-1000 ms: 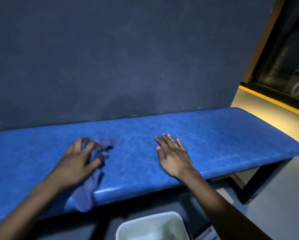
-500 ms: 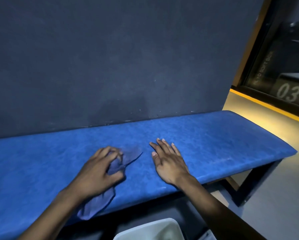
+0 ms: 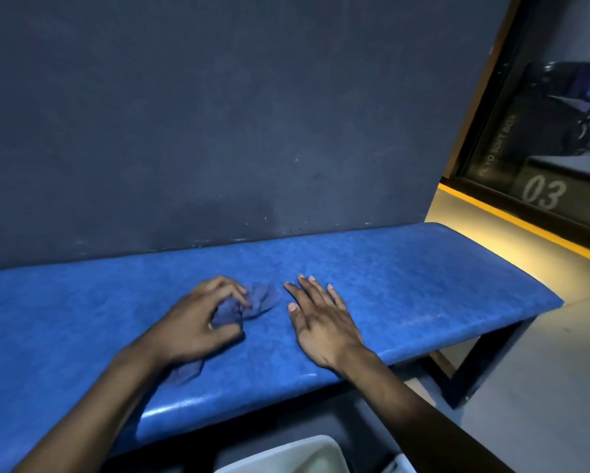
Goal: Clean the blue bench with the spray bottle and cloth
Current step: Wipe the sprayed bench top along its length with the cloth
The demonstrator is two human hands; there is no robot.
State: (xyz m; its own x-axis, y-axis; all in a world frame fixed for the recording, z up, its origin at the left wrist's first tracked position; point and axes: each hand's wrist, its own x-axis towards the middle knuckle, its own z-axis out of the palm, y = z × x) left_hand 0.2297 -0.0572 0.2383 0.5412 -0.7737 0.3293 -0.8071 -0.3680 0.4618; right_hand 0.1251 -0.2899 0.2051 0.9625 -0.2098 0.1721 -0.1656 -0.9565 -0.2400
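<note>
The blue padded bench (image 3: 423,285) runs across the view against a dark wall. My left hand (image 3: 198,322) grips a bunched blue cloth (image 3: 256,300) and holds it against the seat near the middle. Part of the cloth trails out under my wrist toward the front edge. My right hand (image 3: 320,322) lies flat on the seat just right of the cloth, fingers straight and spread. No spray bottle is in view.
A white bucket rim (image 3: 286,455) shows below the bench's front edge. The bench's black metal leg (image 3: 471,367) stands at the right end. Beyond it lie a yellow-edged floor strip (image 3: 512,216) and a dark glass panel marked 03 (image 3: 542,196).
My left hand has slid the cloth rightward along the seat, ending close beside my right hand. The right hand has stayed flat in about the same spot.
</note>
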